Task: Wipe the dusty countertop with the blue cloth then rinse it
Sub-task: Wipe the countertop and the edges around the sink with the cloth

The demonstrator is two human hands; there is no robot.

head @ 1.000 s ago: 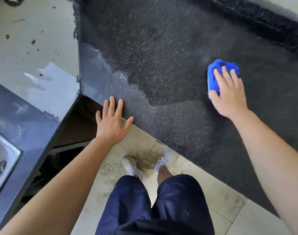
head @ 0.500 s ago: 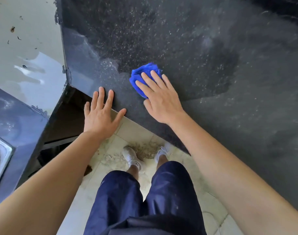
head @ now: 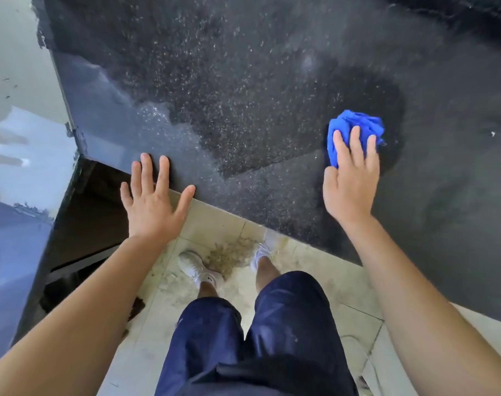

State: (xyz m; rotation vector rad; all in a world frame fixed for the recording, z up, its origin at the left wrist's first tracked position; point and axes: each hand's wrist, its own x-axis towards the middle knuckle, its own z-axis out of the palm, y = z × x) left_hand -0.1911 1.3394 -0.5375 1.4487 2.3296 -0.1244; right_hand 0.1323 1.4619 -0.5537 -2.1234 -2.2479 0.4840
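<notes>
The black speckled countertop (head: 243,95) fills the upper part of the head view, with pale dust over its middle and near edge and darker patches at the right. My right hand (head: 350,178) presses flat on a crumpled blue cloth (head: 355,127) on the right part of the top; the cloth sticks out beyond my fingertips. My left hand (head: 152,201) rests flat with fingers spread on the counter's front edge near its left corner, holding nothing.
A second dark counter (head: 12,252) runs along the left, with a gap of dark shelving between the two. Pale floor tiles (head: 220,224) below carry a heap of dust between my white shoes. A glossy grey floor lies at the upper left.
My right hand has swept the cloth from near the left hand back to the right across the top. My left hand stays on the edge.
</notes>
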